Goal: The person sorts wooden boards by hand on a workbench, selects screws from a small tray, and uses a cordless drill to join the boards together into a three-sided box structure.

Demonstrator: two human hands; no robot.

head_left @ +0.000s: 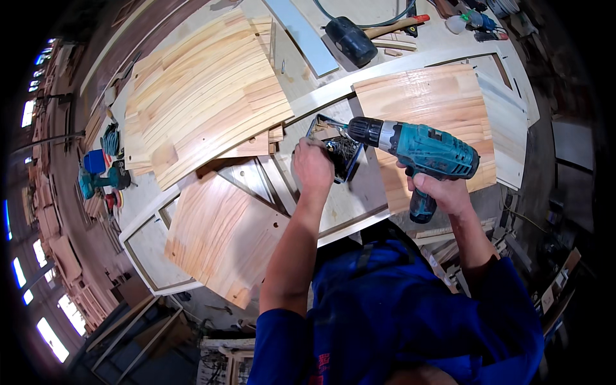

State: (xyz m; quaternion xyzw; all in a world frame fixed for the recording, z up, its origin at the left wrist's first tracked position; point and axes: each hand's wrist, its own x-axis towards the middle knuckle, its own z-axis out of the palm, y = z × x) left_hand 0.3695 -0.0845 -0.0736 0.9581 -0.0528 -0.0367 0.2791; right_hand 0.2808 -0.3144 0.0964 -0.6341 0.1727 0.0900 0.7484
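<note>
My right hand is wrapped round the grip of a teal and black cordless drill, its chuck pointing left. Just left of the chuck lies a small dark box with blue edges, holding a heap of screws. My left hand is at the left side of this box, with its fingers curled and the fingertips partly hidden. Under the drill is a pale wooden panel. Left of my left forearm lies another wooden panel with holes near its corners.
A large wooden panel lies at the far left of the white-framed workpiece. Behind are a black-headed mallet and a pale blue strip. Another teal power tool rests at the left edge of the table.
</note>
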